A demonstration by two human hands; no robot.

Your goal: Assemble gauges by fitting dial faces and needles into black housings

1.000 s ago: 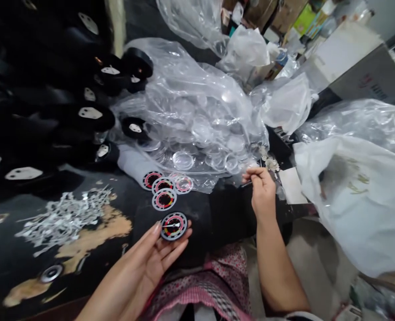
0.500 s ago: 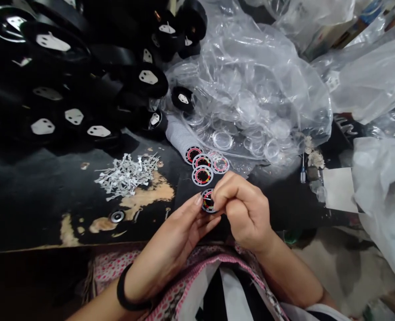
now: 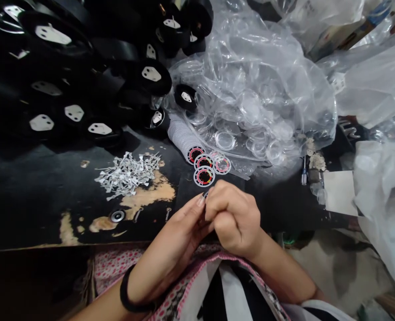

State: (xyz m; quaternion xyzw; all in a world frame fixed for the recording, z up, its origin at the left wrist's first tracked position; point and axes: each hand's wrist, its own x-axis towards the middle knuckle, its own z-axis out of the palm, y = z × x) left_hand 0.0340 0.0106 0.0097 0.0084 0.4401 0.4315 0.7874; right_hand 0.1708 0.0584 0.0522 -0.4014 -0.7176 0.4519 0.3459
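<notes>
My left hand (image 3: 187, 225) grips a small round dial (image 3: 207, 193) by its edge, and only a sliver of the dial shows. My right hand (image 3: 232, 216) is closed over it, with the fingertips hidden behind the curled knuckles. Just beyond my hands lie loose printed dials (image 3: 204, 176), black with red markings and a checkered rim. Behind them a long row of stacked dials (image 3: 183, 136) leans back. To the left is a pile of small white pointers (image 3: 128, 174).
Black round housings (image 3: 47, 84) with white plates crowd the back left. A clear plastic bag (image 3: 261, 80) of transparent covers fills the back centre. At right lie a screwdriver (image 3: 304, 171) and a white card (image 3: 339, 192). A ring-shaped part (image 3: 117, 216) sits near the front edge.
My right hand has moved slightly left and now covers most of the dial, whose face showed before. The view has shifted a little.
</notes>
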